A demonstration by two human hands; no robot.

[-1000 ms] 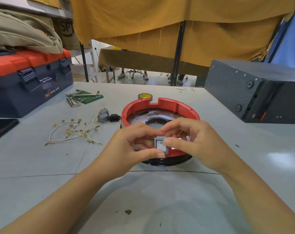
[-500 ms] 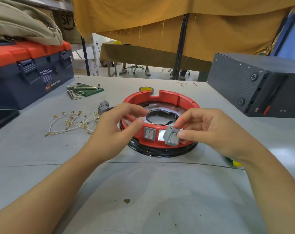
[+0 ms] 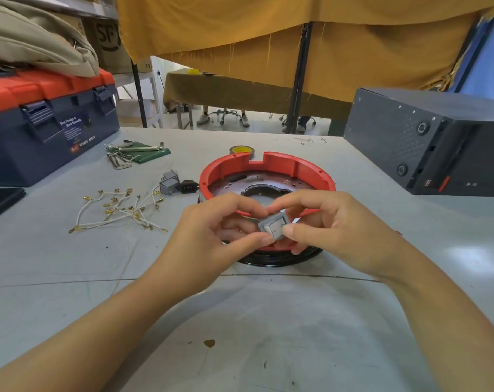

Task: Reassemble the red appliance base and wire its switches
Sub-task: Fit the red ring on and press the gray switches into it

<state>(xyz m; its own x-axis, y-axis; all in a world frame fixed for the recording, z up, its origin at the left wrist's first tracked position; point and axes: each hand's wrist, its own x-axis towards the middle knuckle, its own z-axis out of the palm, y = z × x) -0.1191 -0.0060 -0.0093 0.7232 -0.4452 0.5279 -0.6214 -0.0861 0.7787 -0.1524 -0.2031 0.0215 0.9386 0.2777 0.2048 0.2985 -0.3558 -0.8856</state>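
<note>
- Both hands are on the grey rocker switch [image 3: 274, 228] — left hand [image 3: 212, 236] pinching its near-left corner between thumb and forefinger, right hand [image 3: 333, 230] pinching the other side, all fingers [image 3: 264, 239] curled tight onto it.
- The switch sits tilted between the fingertips, right at the near wall of the red appliance base [image 3: 268, 176]; whether it has entered its slot I cannot tell, the fingers cover that spot.
- Risk one: going in crooked. Tilted like this, a push could jam one edge and leave the clips unseated — or crack them.
- Risk two: the base rests loose on the tabletop [image 3: 127, 292] with no hand bracing it. A hard press from the near side would likely slide it away from the fingers.
- Risk three: a slip. A small, smooth part held by its edges could pop out and drop inside the ring.
- Left of the fingers and well apart lie the white wires [image 3: 118, 213] with brass terminals, plus a second grey switch [image 3: 169, 183] and a black socket [image 3: 188, 186] — wiring not begun, so orientation matters now.
</note>
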